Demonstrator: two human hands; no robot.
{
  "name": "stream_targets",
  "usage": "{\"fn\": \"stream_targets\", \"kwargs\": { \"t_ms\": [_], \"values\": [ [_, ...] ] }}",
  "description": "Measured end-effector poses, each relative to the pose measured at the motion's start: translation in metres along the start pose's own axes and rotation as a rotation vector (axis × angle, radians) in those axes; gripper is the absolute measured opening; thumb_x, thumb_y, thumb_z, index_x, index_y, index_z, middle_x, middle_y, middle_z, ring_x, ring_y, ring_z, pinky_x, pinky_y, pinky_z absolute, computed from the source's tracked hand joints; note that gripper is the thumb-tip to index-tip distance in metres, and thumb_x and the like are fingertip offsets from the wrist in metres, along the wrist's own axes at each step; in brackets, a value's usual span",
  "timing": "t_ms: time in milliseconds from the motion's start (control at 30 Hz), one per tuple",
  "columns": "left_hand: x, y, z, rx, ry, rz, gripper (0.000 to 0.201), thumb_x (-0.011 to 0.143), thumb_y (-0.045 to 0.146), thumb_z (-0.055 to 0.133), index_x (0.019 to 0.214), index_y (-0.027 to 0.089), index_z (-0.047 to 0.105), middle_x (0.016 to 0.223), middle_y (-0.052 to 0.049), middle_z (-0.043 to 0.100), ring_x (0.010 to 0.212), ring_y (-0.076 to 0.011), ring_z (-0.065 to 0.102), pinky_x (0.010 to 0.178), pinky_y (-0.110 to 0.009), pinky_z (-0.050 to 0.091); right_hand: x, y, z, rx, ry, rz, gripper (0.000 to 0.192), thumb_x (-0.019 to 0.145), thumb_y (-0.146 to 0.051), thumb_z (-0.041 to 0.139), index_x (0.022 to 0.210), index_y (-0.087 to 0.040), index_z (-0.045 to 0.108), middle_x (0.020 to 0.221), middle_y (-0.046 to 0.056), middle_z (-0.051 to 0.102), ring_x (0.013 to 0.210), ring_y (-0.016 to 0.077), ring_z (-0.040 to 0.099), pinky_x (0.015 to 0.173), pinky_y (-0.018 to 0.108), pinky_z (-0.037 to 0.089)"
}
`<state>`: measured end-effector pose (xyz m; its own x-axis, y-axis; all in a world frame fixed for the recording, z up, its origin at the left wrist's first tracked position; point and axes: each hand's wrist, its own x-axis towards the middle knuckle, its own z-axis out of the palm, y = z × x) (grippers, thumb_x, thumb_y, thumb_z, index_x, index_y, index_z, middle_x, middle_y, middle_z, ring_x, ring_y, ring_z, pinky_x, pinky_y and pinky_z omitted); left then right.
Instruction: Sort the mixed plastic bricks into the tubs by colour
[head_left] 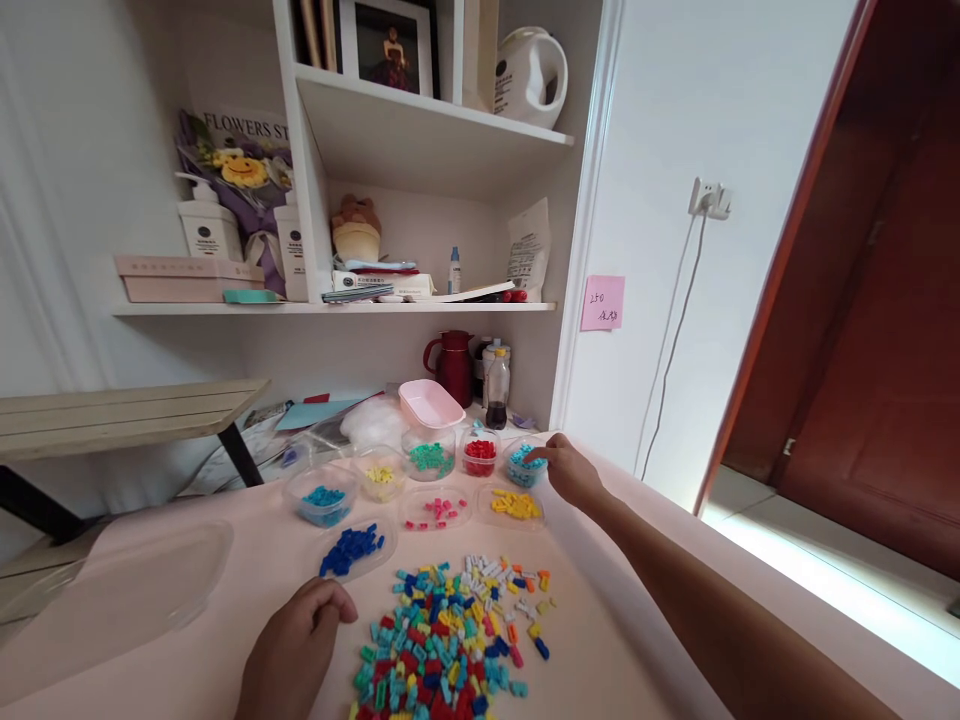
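Worktop (600, 620), pale pink, spanning my lower frame. At lower centre I see a loose, many-coloured heap of small bricks (442, 645), sparser toward its upper right. Above it, across mid-frame, five clear tubs (480, 468) stand in an uneven row, with three shallow clear trays (416, 503) just below them. A large transparent plastic lid (142, 585) lies at lower left.
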<state>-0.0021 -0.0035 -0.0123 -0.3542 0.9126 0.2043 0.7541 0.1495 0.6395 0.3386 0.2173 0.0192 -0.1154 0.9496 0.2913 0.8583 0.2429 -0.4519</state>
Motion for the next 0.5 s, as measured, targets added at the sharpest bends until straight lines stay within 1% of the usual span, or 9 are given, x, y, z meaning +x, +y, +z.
{"fn": "stream_targets", "kwargs": {
  "t_ms": [67, 167, 267, 333, 433, 500],
  "values": [
    [0.000, -0.002, 0.001, -0.007, 0.000, 0.003, 0.025, 0.072, 0.017, 0.042, 0.060, 0.025, 0.061, 0.070, 0.005, 0.070, 0.074, -0.0170, 0.065, 0.065, -0.021, 0.044, -0.004, 0.000, 0.000, -0.043, -0.021, 0.012, 0.046, 0.079, -0.004, 0.046, 0.109, -0.030, 0.068, 0.111, 0.008, 0.051, 0.089, 0.0194, 0.059, 0.064, 0.026, 0.038],
    [0.001, -0.003, 0.001, -0.011, 0.006, -0.003, 0.025, 0.071, 0.016, 0.042, 0.059, 0.026, 0.061, 0.069, 0.005, 0.069, 0.073, -0.0165, 0.065, 0.065, -0.020, 0.044, -0.004, 0.000, -0.004, -0.048, -0.013, 0.056, 0.050, 0.079, -0.004, 0.044, 0.120, -0.028, 0.062, 0.114, 0.011, 0.049, 0.090, 0.0211, 0.059, 0.063, 0.027, 0.038],
    [0.001, -0.001, 0.001, -0.017, 0.013, 0.004, 0.025, 0.071, 0.016, 0.042, 0.058, 0.026, 0.060, 0.069, 0.006, 0.069, 0.073, -0.0164, 0.065, 0.066, -0.020, 0.044, -0.003, -0.003, -0.013, 0.031, 0.012, 0.098, 0.050, 0.079, -0.004, 0.041, 0.122, -0.023, 0.059, 0.116, 0.013, 0.047, 0.091, 0.0215, 0.059, 0.065, 0.028, 0.041],
    [0.001, 0.000, 0.000, -0.013, 0.008, 0.007, 0.025, 0.072, 0.016, 0.041, 0.059, 0.026, 0.061, 0.070, 0.005, 0.070, 0.074, -0.0166, 0.066, 0.066, -0.021, 0.044, -0.008, -0.010, -0.020, 0.126, 0.015, 0.113, 0.049, 0.081, -0.006, 0.038, 0.124, -0.020, 0.057, 0.114, 0.014, 0.048, 0.089, 0.0201, 0.060, 0.065, 0.028, 0.044],
    [0.000, 0.002, -0.002, 0.002, -0.001, -0.006, 0.026, 0.073, 0.017, 0.041, 0.060, 0.026, 0.062, 0.072, 0.005, 0.071, 0.075, -0.0175, 0.066, 0.066, -0.022, 0.044, -0.032, -0.030, -0.028, 0.311, -0.039, 0.085, 0.047, 0.087, -0.014, 0.031, 0.129, -0.020, 0.050, 0.110, 0.011, 0.053, 0.083, 0.0160, 0.061, 0.060, 0.025, 0.047],
    [-0.001, 0.003, -0.003, 0.006, 0.008, -0.019, 0.026, 0.073, 0.019, 0.041, 0.061, 0.025, 0.063, 0.074, 0.004, 0.071, 0.076, -0.0185, 0.066, 0.067, -0.024, 0.044, -0.057, -0.046, -0.030, 0.429, -0.111, 0.036, 0.041, 0.091, -0.024, 0.032, 0.126, -0.023, 0.053, 0.102, 0.007, 0.057, 0.079, 0.0134, 0.062, 0.059, 0.022, 0.047]
  ]
}}
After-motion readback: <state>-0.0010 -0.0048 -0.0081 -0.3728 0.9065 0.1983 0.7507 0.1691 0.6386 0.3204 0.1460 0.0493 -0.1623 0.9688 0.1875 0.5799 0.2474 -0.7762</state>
